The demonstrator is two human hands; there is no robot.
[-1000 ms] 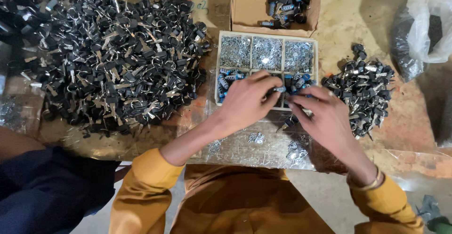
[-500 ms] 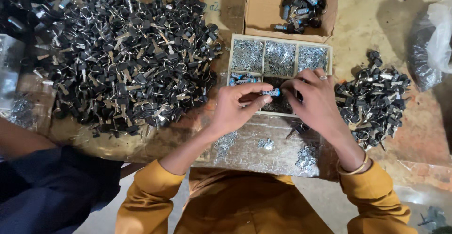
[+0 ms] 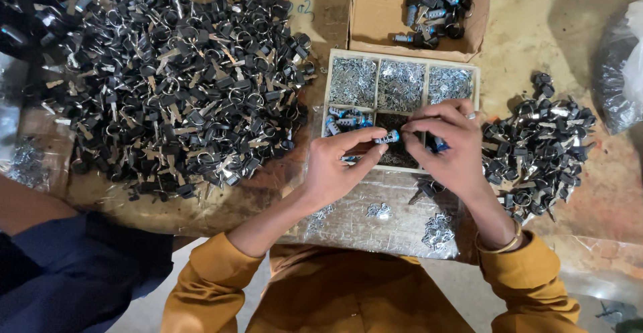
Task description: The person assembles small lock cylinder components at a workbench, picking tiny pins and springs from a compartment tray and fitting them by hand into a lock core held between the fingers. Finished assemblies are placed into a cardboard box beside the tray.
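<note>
Blue-tipped cylinder [image 3: 388, 136] half-hidden between left hand [image 3: 338, 165] and right hand [image 3: 449, 142].

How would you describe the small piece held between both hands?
Find the divided tray below the cardboard box. Over its lower row, left hand and right hand pinch a small cylinder; it alone is lifted, silver with blue end.

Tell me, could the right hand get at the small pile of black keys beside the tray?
Probably yes: the right hand sits just left of the small pile of black keys, with nothing between them, though its fingers now pinch a small blue-tipped cylinder.
</note>
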